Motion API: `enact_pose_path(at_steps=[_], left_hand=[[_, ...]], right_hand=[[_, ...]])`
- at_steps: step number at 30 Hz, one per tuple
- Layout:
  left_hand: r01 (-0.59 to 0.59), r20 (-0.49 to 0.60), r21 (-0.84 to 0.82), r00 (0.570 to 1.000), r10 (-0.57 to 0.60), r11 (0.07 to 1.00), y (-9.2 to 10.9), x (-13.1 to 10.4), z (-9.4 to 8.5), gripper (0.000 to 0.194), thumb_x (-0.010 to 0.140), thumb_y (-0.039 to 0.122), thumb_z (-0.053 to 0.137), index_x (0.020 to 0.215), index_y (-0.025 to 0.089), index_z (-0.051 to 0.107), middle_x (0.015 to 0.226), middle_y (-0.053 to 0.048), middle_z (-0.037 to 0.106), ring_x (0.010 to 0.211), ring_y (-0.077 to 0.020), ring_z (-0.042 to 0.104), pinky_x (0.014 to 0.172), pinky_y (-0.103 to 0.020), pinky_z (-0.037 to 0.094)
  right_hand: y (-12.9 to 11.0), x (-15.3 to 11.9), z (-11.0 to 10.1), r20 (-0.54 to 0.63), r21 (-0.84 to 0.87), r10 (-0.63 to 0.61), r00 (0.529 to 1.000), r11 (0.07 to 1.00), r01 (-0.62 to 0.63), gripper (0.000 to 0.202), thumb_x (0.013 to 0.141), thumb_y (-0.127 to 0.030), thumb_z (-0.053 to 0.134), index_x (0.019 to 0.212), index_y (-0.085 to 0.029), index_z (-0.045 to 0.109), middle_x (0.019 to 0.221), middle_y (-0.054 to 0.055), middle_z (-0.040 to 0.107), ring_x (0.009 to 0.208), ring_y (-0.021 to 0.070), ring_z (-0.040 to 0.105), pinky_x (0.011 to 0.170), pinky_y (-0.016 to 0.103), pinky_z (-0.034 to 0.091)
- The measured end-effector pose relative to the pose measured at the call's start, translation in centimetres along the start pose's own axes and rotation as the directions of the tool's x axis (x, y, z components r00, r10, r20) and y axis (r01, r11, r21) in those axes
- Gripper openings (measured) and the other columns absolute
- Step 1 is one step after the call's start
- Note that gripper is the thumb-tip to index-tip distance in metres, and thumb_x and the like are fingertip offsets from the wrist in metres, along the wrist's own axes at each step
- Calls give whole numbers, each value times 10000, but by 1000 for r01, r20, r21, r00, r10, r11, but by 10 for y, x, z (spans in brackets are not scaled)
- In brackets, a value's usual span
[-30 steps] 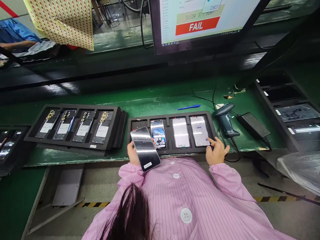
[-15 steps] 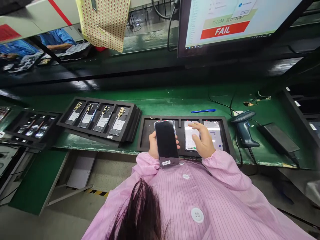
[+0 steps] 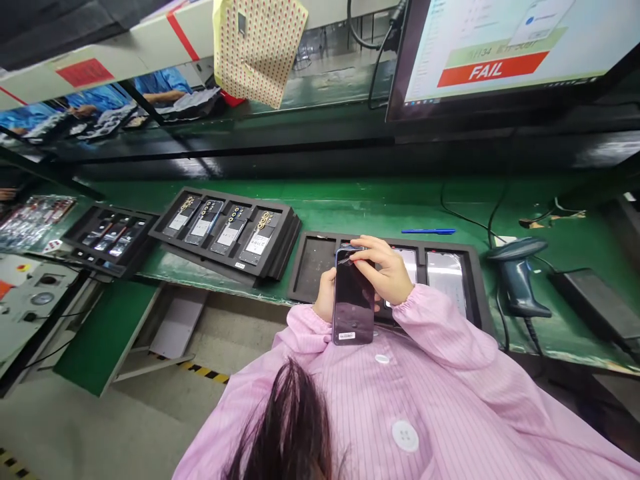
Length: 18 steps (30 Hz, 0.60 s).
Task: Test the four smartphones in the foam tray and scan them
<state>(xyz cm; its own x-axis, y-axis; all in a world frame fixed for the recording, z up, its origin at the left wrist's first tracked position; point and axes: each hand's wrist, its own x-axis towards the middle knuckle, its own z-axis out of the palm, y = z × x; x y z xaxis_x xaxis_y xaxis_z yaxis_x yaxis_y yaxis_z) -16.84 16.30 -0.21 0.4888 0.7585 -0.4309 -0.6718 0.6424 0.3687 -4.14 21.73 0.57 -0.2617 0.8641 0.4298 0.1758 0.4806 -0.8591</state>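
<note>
My left hand (image 3: 326,293) is wrapped round a dark smartphone (image 3: 353,303), held upright close to my body with its black screen toward me. A small white label is stuck near the lower edge of the screen. Over the phone's top end, my right hand (image 3: 385,267) has its thumb and fingertips pinched together against the glass. A pale streak shows at those fingertips; whether it is a film or a reflection I cannot tell. Behind my hands lies a black foam tray (image 3: 310,263). In its right slot rests another phone (image 3: 447,280); one more is partly hidden by my right hand.
Stacked trays (image 3: 227,230) of open-backed phones stand left, with another black tray (image 3: 107,237) beyond. A blue pen (image 3: 429,231), barcode scanner (image 3: 520,273) and black power adapter (image 3: 597,303) lie right. A monitor (image 3: 493,67) showing FAIL hangs above. Blue-sleeved people work across the bench.
My right hand has moved left from above the phone in the tray to the top of the held phone. The lit tray phone on the right now looks greyer. The view has shifted left.
</note>
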Motion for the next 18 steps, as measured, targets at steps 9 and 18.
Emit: enact_pose_path(at_steps=[9,18], left_hand=[[5,58,-99,998,1,995,2,7,6,655,743,582,310,1036,66,588,901,-168,653,821,-301,620,712,-428,473],[22,76,-82,997,-16,996,0,9,5,657,721,597,331,1020,72,587,909,-172,650,819,-304,617,701,-433,476]], right_hand=[[-10,-7,-12,243,759,570,785,393,-520,90,682,-250,436,696,-232,350,1185,9,569,360,74,387,234,240,271],[-4,-3,-13,203,668,554,807,525,-528,149,745,-355,358,732,-252,251,1138,40,592,446,137,477,247,260,288]])
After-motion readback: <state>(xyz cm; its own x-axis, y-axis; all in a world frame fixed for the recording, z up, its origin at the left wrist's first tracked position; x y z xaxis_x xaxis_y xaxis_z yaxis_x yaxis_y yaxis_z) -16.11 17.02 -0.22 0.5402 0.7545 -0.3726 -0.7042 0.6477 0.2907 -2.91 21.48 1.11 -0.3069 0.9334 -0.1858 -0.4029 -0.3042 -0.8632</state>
